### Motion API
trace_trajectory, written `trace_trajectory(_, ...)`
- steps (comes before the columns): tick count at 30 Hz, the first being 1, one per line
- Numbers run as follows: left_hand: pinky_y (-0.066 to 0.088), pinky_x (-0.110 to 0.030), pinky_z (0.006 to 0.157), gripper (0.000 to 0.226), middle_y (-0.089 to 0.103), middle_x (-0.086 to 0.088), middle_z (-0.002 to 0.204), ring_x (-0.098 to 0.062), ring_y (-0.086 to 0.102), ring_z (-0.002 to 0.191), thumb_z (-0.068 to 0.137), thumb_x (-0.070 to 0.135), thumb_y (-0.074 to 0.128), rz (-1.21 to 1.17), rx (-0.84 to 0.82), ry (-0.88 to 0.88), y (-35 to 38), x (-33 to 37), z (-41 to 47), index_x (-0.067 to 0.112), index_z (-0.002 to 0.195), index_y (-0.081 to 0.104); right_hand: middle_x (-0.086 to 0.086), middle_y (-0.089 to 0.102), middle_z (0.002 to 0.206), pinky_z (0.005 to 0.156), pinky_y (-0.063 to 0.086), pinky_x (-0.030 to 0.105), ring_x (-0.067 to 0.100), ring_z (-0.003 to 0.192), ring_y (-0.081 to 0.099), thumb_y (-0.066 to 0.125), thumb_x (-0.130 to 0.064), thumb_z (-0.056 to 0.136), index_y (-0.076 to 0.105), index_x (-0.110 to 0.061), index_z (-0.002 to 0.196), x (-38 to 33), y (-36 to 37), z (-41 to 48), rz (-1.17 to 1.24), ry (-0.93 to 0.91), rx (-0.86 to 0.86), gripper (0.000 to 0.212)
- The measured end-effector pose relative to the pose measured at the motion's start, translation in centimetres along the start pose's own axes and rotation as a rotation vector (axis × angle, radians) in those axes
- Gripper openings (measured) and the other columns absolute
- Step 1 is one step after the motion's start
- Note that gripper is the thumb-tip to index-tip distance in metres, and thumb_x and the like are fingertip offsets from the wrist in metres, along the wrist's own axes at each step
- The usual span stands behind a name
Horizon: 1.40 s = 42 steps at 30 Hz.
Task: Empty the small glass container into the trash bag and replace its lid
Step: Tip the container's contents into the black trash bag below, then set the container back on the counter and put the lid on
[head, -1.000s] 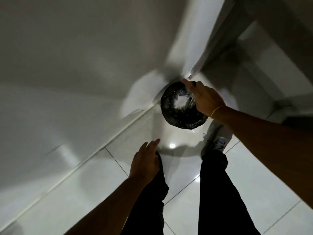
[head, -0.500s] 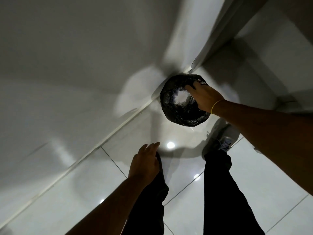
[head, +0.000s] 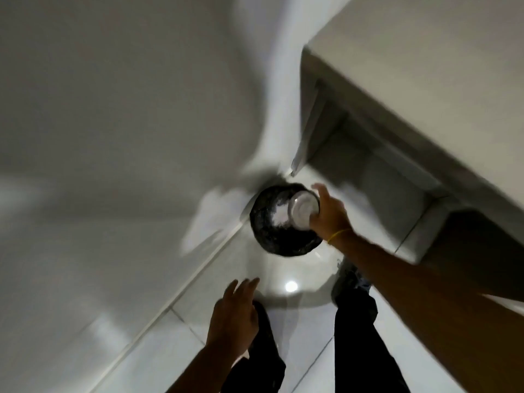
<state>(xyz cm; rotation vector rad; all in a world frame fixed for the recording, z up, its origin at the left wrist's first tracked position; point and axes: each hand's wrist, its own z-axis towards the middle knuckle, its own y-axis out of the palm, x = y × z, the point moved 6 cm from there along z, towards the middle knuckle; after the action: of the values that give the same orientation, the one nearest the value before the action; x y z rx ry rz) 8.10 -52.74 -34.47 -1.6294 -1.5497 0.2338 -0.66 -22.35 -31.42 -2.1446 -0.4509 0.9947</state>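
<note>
A black trash bag [head: 280, 239] stands open on the floor in the corner by the wall, with white matter inside it. My right hand [head: 330, 215] reaches over the bag's right rim and grips a small glass container [head: 303, 207], tipped on its side with its round open end facing the bag. No lid shows. My left hand [head: 235, 313] hangs low beside my left leg, fingers loosely apart and holding nothing.
A white wall fills the left side and meets the glossy tiled floor [head: 300, 282] along a diagonal baseboard. A white counter or cabinet [head: 397, 80] overhangs at the upper right. My dark-trousered legs [head: 360, 336] stand just before the bag.
My right hand has turned at the bag's rim, so the glass container now shows tipped over the bag's opening. The view has shifted, bringing the counter in. My left hand has hardly moved.
</note>
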Motion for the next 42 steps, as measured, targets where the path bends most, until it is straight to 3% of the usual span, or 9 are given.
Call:
trace_trajectory(3,0.037,-0.035,0.124,0.071,0.015,0.014,0.178,-0.017,0.012,0.166,0.107,0.028,0.046,0.049,0.018,0.061,-4.1,4.1,-1.4,0.04,0.168,0.012,0.017,0.072,0.115,0.063,0.068,0.048,0.037,0.084,0.075,0.066,-0.003,0.087,0.066,-0.022,0.122,-0.6,-5.3,-5.2,0.454,0.217,0.025,0.04)
trace_trajectory(5,0.042,-0.04,0.121,0.075,0.004,0.015,0.176,-0.022,0.017,0.166,0.103,0.027,0.053,0.046,0.097,0.094,-6.9,6.9,-2.4,0.04,0.167,0.017,0.018,0.071,0.107,0.058,0.066,0.054,0.032,0.068,0.075,0.061,-0.002,0.097,0.07,-0.021,0.107,-1.4,-7.7,-8.7,0.718,0.295,-0.003,0.024)
trace_trajectory(8,0.053,-0.046,0.106,0.072,0.035,-0.004,0.172,-0.034,0.044,0.154,0.093,0.029,0.062,-0.027,0.366,0.255,-14.0,13.2,-2.9,0.031,0.161,0.039,0.024,0.074,0.098,0.058,0.065,0.058,0.04,0.07,0.075,0.059,-0.004,0.101,0.073,-0.015,0.101,-2.2,-14.6,-13.4,0.918,0.301,0.034,0.018)
trace_trajectory(12,0.047,-0.042,0.114,0.056,0.046,-0.011,0.167,-0.032,0.044,0.153,0.104,0.036,0.046,0.004,0.541,0.476,-22.4,23.7,-1.7,0.022,0.158,0.048,0.008,0.076,0.091,0.066,0.063,0.05,0.028,0.082,0.073,0.061,-0.013,0.098,0.064,-0.024,0.099,-2.1,-25.7,-16.6,0.788,0.176,0.246,0.012)
trace_trajectory(16,0.031,-0.039,0.127,0.055,0.036,-0.003,0.173,-0.024,0.031,0.161,0.108,0.038,0.04,0.104,0.587,0.618,-27.7,35.2,0.9,0.02,0.16,0.045,0.0,0.073,0.087,0.077,0.054,0.039,0.022,0.084,0.07,0.061,-0.007,0.098,0.062,-0.014,0.097,-0.4,-37.9,-16.5,0.666,0.139,0.477,0.007)
trace_trajectory(23,0.046,-0.053,0.118,0.059,0.035,-0.004,0.174,-0.027,0.034,0.16,0.106,0.042,0.035,0.226,0.499,0.727,-27.0,53.3,6.6,0.023,0.162,0.039,0.005,0.069,0.092,0.081,0.042,0.03,0.026,0.087,0.062,0.057,-0.006,0.098,0.063,-0.006,0.1,8.7,-51.8,-12.3,0.678,0.282,0.705,0.006)
trace_trajectory(30,0.034,-0.06,0.124,0.062,0.023,-0.001,0.179,-0.024,0.017,0.165,0.107,0.043,0.038,0.334,0.362,0.773,-20.8,61.0,11.0,0.029,0.167,0.029,0.019,0.069,0.107,0.097,0.054,0.048,0.04,0.1,0.068,0.067,-0.018,0.09,0.058,-0.027,0.078,18.9,-52.6,-6.9,0.721,0.496,0.713,0.017)
trace_trajectory(37,0.038,-0.064,0.119,0.065,0.026,-0.008,0.177,-0.031,0.02,0.165,0.104,0.051,0.042,0.49,0.279,0.683,-16.8,60.8,13.4,0.026,0.164,0.035,0.014,0.078,0.096,0.084,0.041,0.023,0.033,0.096,0.072,0.074,-0.004,0.084,0.077,-0.008,0.088,23.6,-50.2,-6.4,0.747,0.588,0.668,0.007)
trace_trajectory(42,0.024,-0.06,0.123,0.068,0.024,-0.007,0.178,-0.03,0.017,0.165,0.103,0.053,0.043,0.52,0.279,0.665,-16.2,60.1,13.5,0.029,0.165,0.033,0.008,0.076,0.089,0.081,0.043,0.026,0.028,0.088,0.07,0.074,-0.005,0.082,0.075,-0.013,0.083,23.9,-49.8,-6.4,0.672,0.542,0.626,0.008)
